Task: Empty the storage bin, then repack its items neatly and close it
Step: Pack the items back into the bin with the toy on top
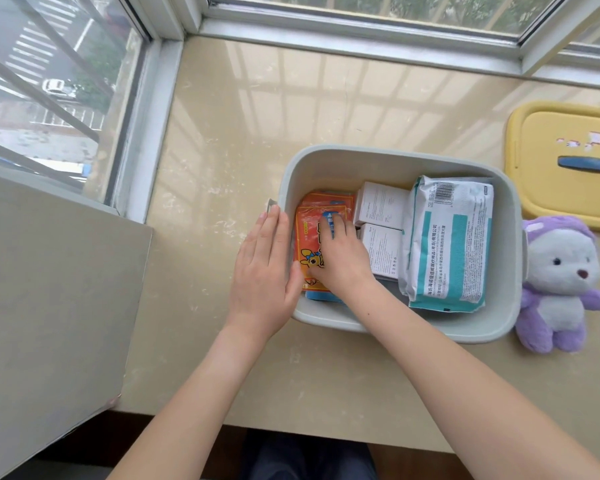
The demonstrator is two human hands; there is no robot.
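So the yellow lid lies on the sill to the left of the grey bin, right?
Not quite. The head view shows the yellow lid lying on the sill to the right of the grey bin, beyond the purple plush toy.

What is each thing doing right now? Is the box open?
storage bin, open.
yellow lid, off, flat beside the bin.
orange packets, flat in the bin, left side.
white boxes, in the bin, middle.
teal pack, in the bin, right side.
left hand, flat against the bin's left wall.
right hand, in the bin, fingers bent on the orange packets.
plush toy, outside the bin.
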